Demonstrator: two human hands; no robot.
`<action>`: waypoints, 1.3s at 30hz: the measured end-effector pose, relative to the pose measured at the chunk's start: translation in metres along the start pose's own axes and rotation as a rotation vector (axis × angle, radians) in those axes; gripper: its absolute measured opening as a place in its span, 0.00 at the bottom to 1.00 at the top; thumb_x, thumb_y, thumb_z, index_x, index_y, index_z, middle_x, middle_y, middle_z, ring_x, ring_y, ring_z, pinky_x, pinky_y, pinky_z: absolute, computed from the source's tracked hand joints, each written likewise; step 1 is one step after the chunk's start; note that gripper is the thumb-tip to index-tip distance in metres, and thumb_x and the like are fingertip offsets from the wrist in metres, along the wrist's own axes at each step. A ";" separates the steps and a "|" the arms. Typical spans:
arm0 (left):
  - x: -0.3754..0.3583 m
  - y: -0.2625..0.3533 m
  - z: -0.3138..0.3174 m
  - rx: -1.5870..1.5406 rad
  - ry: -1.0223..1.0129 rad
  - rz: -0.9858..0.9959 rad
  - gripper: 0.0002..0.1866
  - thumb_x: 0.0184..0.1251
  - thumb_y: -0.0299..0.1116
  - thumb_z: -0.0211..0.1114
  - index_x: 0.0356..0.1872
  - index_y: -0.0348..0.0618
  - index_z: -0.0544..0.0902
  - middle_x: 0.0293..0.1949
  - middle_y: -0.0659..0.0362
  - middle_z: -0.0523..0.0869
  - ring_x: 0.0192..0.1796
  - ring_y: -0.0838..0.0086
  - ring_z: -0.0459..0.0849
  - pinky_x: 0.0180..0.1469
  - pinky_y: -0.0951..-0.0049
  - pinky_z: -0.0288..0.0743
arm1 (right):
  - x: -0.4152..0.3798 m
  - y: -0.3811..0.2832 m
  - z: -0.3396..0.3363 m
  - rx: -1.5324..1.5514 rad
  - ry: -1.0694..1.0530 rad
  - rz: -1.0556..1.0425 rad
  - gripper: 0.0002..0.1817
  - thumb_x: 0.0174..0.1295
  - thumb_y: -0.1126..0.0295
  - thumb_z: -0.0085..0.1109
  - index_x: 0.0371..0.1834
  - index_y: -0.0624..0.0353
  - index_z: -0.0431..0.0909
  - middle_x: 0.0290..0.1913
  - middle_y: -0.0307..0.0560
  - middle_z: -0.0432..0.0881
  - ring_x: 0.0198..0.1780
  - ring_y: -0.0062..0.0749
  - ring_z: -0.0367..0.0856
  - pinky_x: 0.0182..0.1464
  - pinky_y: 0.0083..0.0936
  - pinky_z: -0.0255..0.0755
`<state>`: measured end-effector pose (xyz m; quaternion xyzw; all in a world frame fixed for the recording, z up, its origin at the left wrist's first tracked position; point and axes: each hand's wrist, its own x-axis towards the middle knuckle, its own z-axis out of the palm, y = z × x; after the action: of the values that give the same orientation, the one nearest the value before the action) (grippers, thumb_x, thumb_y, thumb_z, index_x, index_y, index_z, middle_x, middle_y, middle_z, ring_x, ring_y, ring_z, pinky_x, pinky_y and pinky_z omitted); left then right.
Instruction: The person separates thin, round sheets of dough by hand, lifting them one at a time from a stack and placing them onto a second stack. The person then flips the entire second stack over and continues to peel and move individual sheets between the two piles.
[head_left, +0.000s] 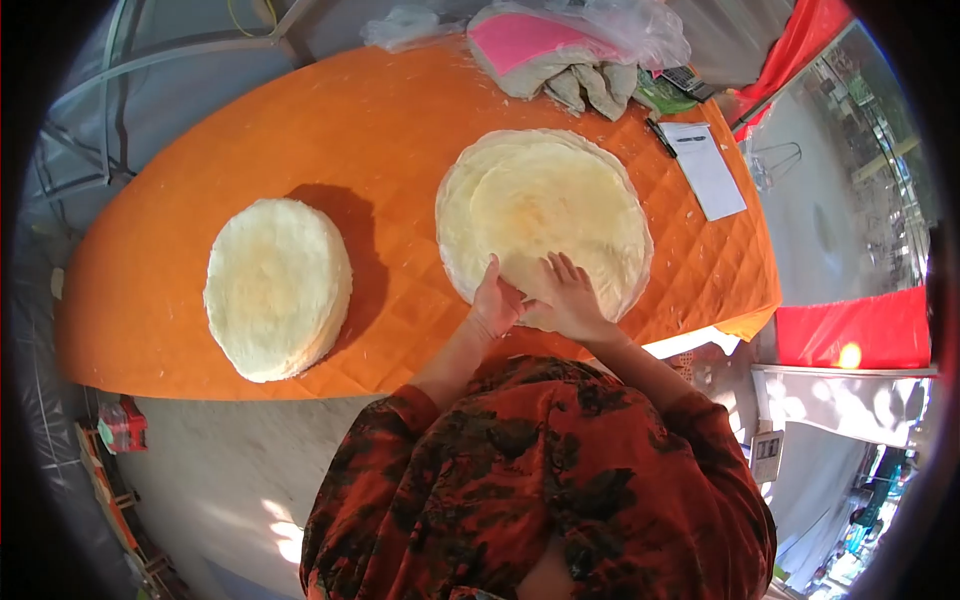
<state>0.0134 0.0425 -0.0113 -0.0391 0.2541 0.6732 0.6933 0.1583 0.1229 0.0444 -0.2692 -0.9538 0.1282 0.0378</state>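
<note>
A wide stack of thin pale flatbreads [545,205] lies on the orange quilted table cover [390,130]. My left hand [495,300] rests on the stack's near edge, fingers curled, pinching at the top sheet. Beside it my right hand [570,295] lies flat on the same edge with fingers spread. A second, thicker stack of smaller dough rounds [278,287] sits to the left, apart from both hands.
At the far edge lie a plastic-wrapped pink bundle [530,40], crumpled cloths [590,85], a calculator [688,80], and a notepad [705,170] with a pen [660,138]. Red fabric [850,330] hangs at right. A small red object [122,425] sits on the floor.
</note>
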 end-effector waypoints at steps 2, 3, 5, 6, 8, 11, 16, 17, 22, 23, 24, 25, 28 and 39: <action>-0.002 0.000 0.005 0.054 0.036 0.005 0.34 0.71 0.65 0.40 0.66 0.51 0.64 0.61 0.57 0.73 0.61 0.60 0.72 0.60 0.49 0.66 | 0.017 -0.004 0.011 -0.107 0.010 0.020 0.34 0.51 0.67 0.59 0.64 0.62 0.64 0.64 0.57 0.69 0.67 0.49 0.66 0.62 0.46 0.65; -0.004 0.000 0.010 0.062 0.032 0.021 0.33 0.71 0.65 0.41 0.65 0.51 0.64 0.60 0.57 0.73 0.59 0.60 0.72 0.59 0.50 0.67 | 0.025 -0.005 0.011 -0.116 -0.006 0.034 0.31 0.51 0.68 0.59 0.60 0.62 0.66 0.61 0.56 0.71 0.64 0.48 0.69 0.59 0.44 0.68; -0.004 0.001 0.011 0.092 0.057 0.050 0.33 0.71 0.63 0.44 0.65 0.50 0.64 0.60 0.56 0.72 0.59 0.59 0.73 0.59 0.51 0.67 | 0.029 -0.006 0.013 -0.127 -0.041 0.060 0.26 0.51 0.70 0.58 0.56 0.62 0.69 0.56 0.54 0.75 0.60 0.46 0.73 0.53 0.41 0.72; -0.003 0.001 0.008 0.112 0.087 0.063 0.33 0.71 0.62 0.45 0.66 0.49 0.63 0.62 0.56 0.72 0.60 0.59 0.72 0.60 0.51 0.67 | 0.029 -0.003 0.015 -0.130 -0.062 0.073 0.24 0.51 0.70 0.57 0.54 0.62 0.69 0.53 0.52 0.76 0.57 0.45 0.75 0.51 0.41 0.73; -0.002 0.003 0.003 0.093 0.144 0.090 0.34 0.71 0.62 0.47 0.67 0.48 0.62 0.63 0.55 0.71 0.61 0.58 0.73 0.60 0.50 0.67 | 0.027 0.003 0.022 -0.138 -0.079 0.077 0.22 0.51 0.71 0.56 0.52 0.61 0.71 0.50 0.50 0.78 0.55 0.44 0.77 0.47 0.40 0.74; 0.003 0.014 -0.002 -0.004 0.214 0.132 0.33 0.70 0.58 0.51 0.67 0.47 0.62 0.61 0.54 0.71 0.57 0.58 0.75 0.58 0.50 0.68 | 0.020 0.011 0.026 -0.155 -0.066 0.034 0.22 0.51 0.73 0.54 0.52 0.61 0.72 0.49 0.50 0.79 0.54 0.43 0.78 0.46 0.40 0.75; 0.011 0.032 0.012 0.416 0.668 0.442 0.31 0.61 0.40 0.67 0.63 0.46 0.64 0.55 0.52 0.75 0.50 0.60 0.75 0.51 0.55 0.71 | 0.012 0.016 0.021 -0.208 -0.008 -0.079 0.23 0.52 0.74 0.52 0.55 0.61 0.71 0.54 0.50 0.76 0.58 0.42 0.75 0.50 0.38 0.73; 0.013 0.033 0.010 0.593 0.741 0.495 0.31 0.58 0.37 0.68 0.61 0.45 0.64 0.54 0.51 0.75 0.50 0.61 0.76 0.49 0.57 0.72 | 0.009 0.018 0.023 -0.213 -0.022 -0.068 0.23 0.53 0.73 0.52 0.56 0.61 0.71 0.56 0.51 0.75 0.59 0.43 0.74 0.51 0.41 0.72; 0.042 0.033 -0.025 0.949 0.887 0.497 0.27 0.49 0.30 0.73 0.48 0.43 0.67 0.45 0.50 0.78 0.44 0.63 0.78 0.41 0.64 0.74 | -0.004 0.027 0.040 -0.197 -0.023 -0.044 0.25 0.55 0.71 0.52 0.59 0.59 0.69 0.62 0.52 0.71 0.64 0.45 0.70 0.56 0.46 0.69; 0.046 0.032 -0.029 0.955 0.911 0.495 0.25 0.49 0.30 0.73 0.47 0.42 0.69 0.42 0.51 0.78 0.39 0.64 0.79 0.36 0.66 0.75 | -0.006 0.028 0.043 -0.205 -0.009 -0.041 0.25 0.54 0.71 0.52 0.59 0.59 0.69 0.62 0.52 0.71 0.64 0.45 0.70 0.57 0.45 0.69; 0.042 0.035 -0.022 0.962 0.934 0.493 0.24 0.48 0.29 0.73 0.45 0.41 0.70 0.39 0.52 0.79 0.33 0.66 0.79 0.31 0.67 0.75 | -0.007 0.027 0.045 -0.212 0.006 -0.038 0.25 0.54 0.71 0.53 0.59 0.59 0.69 0.62 0.51 0.72 0.64 0.44 0.70 0.57 0.43 0.69; 0.041 0.038 -0.018 0.970 0.957 0.493 0.23 0.47 0.28 0.73 0.44 0.40 0.71 0.36 0.52 0.79 0.28 0.67 0.80 0.26 0.68 0.76 | -0.007 0.026 0.046 -0.220 0.022 -0.035 0.26 0.53 0.72 0.53 0.59 0.59 0.69 0.61 0.51 0.72 0.64 0.43 0.70 0.58 0.41 0.69; 0.050 0.042 -0.033 0.969 0.964 0.506 0.21 0.46 0.29 0.73 0.40 0.39 0.73 0.34 0.53 0.79 0.27 0.66 0.80 0.24 0.67 0.75 | -0.009 0.027 0.047 -0.228 0.049 -0.049 0.25 0.53 0.72 0.53 0.58 0.59 0.69 0.61 0.51 0.72 0.63 0.44 0.71 0.58 0.41 0.69; 0.048 0.050 -0.029 0.834 0.837 0.380 0.12 0.53 0.30 0.68 0.36 0.38 0.76 0.32 0.55 0.81 0.27 0.70 0.80 0.24 0.68 0.75 | -0.008 0.025 0.047 -0.195 0.034 0.005 0.26 0.55 0.70 0.51 0.61 0.56 0.69 0.63 0.50 0.71 0.66 0.44 0.68 0.61 0.46 0.65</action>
<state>-0.0446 0.0790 -0.0417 0.0203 0.7484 0.5566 0.3601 0.1712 0.1289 -0.0081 -0.2763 -0.9602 0.0303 0.0271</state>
